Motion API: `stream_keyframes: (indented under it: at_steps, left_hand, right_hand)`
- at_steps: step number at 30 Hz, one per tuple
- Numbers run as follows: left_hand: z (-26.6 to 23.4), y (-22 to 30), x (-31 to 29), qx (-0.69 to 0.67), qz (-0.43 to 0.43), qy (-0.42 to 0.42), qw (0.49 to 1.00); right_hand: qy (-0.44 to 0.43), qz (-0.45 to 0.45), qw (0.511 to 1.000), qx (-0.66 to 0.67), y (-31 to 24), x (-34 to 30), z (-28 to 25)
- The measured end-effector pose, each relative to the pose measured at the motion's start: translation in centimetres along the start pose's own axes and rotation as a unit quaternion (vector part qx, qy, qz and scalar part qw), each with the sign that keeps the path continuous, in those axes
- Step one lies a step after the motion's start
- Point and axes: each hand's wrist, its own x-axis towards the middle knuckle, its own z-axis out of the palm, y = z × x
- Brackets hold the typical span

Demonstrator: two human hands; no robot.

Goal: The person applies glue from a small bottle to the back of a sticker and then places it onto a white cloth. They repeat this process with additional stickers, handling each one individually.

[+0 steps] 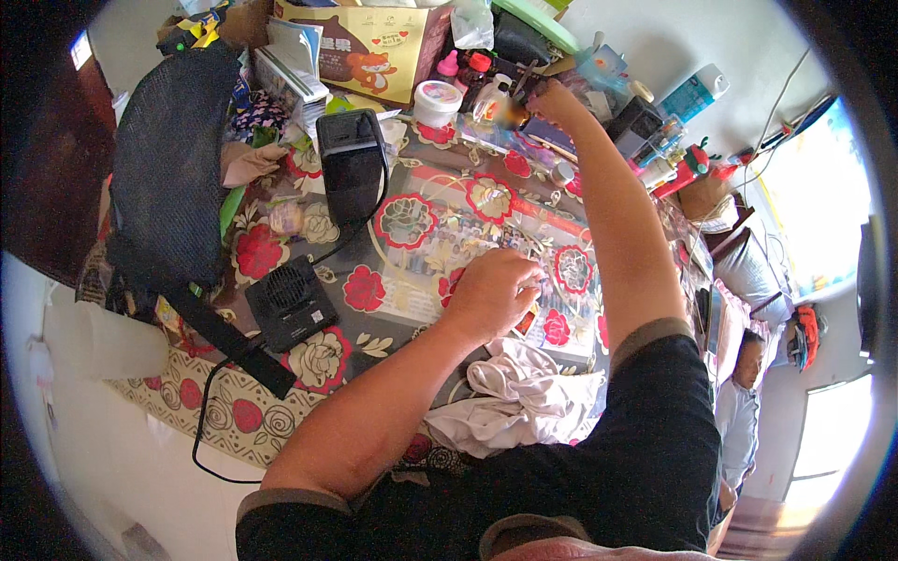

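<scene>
The dark flat thing [550, 136] lay at the far side, right of the middle, partly covered; its kind was unclear. The cloth [510, 411], which was white, lay crumpled in loose folds at the near side.

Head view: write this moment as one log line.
Left hand: over flowered tablecloth | Right hand: near white bottle, grip unclear | White cloth: crumpled, near side

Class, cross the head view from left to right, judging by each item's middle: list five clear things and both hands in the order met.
Black mesh panel, black device with a round grille, glossy black box, white tub, left hand, right hand, blue bottle.
</scene>
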Motion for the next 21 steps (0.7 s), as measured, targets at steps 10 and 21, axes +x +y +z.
stream_keyframes:
  at_steps: [10, 21]
  left_hand:
    - [0.0, 0.2, -0.1, 0.010, 0.020, 0.008, 1.000]
    - [0.2, 0.1, -0.1, 0.016, 0.021, 0.004, 1.000]
  right_hand:
    - [-0.114, 0.109, 0.987, 0.020, 0.3, 2.9, 0.2]
    - [0.021, -0.018, 0.980, -0.197, 0.3, 2.7, -0.5]
